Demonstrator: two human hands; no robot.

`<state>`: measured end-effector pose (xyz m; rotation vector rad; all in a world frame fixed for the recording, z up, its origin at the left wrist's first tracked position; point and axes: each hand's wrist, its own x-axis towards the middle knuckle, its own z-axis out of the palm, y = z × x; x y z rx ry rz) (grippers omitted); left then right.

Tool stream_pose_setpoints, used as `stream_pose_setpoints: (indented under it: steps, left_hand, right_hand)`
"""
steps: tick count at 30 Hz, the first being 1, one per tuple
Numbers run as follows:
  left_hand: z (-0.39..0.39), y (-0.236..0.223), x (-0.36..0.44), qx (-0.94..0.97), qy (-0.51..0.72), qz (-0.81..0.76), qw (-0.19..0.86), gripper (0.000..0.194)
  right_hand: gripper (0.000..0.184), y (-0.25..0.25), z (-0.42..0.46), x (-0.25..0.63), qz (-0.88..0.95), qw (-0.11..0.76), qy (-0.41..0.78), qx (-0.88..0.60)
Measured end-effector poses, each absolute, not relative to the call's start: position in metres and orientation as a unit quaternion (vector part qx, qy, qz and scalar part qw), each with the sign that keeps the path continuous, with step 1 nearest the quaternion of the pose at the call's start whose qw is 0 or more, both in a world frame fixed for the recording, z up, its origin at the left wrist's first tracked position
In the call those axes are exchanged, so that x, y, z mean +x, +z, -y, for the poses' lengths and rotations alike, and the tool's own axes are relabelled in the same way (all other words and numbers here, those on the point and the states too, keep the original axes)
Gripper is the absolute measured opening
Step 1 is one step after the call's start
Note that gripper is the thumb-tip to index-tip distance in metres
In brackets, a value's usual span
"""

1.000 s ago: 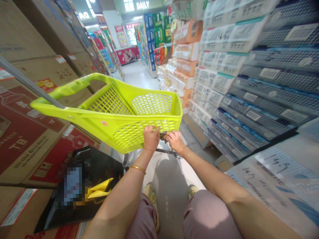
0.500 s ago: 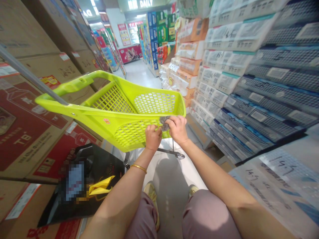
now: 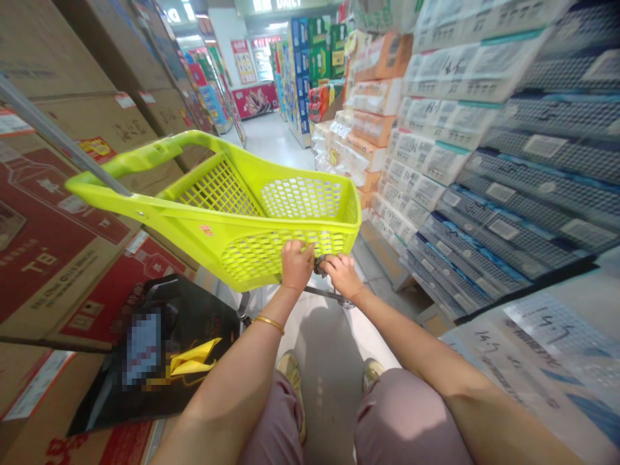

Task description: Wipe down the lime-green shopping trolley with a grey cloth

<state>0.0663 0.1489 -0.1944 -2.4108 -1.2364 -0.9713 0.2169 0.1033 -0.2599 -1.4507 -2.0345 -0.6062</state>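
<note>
A small, crumpled grey cloth [image 3: 320,264] is stretched between my two hands, beside the near side wall of a lime-green shopping cart [image 3: 186,216]. My left hand [image 3: 297,265] is closed on the cloth's left end, with the cart's perforated wall right behind its knuckles. On the other end, my right hand [image 3: 343,276] pinches the cloth just below the cart's front corner. Most of the cloth is hidden by the fingers. Whether either hand touches the cart, I cannot tell. The basket holds nothing that I can see.
Cardboard cartons [image 3: 48,245] are stacked along the left. A black bag [image 3: 194,323] with a yellow ribbon [image 3: 194,357] lies beside them. Wrapped packs [image 3: 431,135] and blue-grey packs [image 3: 523,194] rise on the right. A tiled aisle floor [image 3: 276,132] runs ahead.
Both hands now sit below the cart's rim. The right hand has come down from near the rim with the grey cloth, which is bunched smaller. The left hand has barely moved.
</note>
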Motion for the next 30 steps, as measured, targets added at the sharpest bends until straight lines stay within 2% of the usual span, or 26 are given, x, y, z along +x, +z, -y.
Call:
stream_pose_setpoints:
  steps: [12, 18, 24, 30]
  left_hand:
    - [-0.149, -0.198, 0.065, -0.833, -0.325, 0.421, 0.155, 0.011]
    - [-0.148, -0.196, 0.064, -0.836, -0.312, 0.426, 0.15, 0.008]
    - [-0.147, -0.196, 0.065, -0.833, -0.318, 0.431, 0.137, 0.019]
    - [-0.146, -0.195, 0.066, -0.832, -0.327, 0.429, 0.127, 0.021]
  right_hand:
    - [0.028, -0.167, -0.112, 0.207, 0.657, 0.402, -0.272, -0.576]
    - [0.028, -0.2, -0.111, 0.21, 0.689, 0.357, -0.251, -0.578]
    - [0.026, -0.239, -0.107, 0.211, 0.717, 0.323, -0.219, -0.578]
    - [0.019, -0.258, -0.102, 0.215, 0.763, 0.269, -0.21, -0.549]
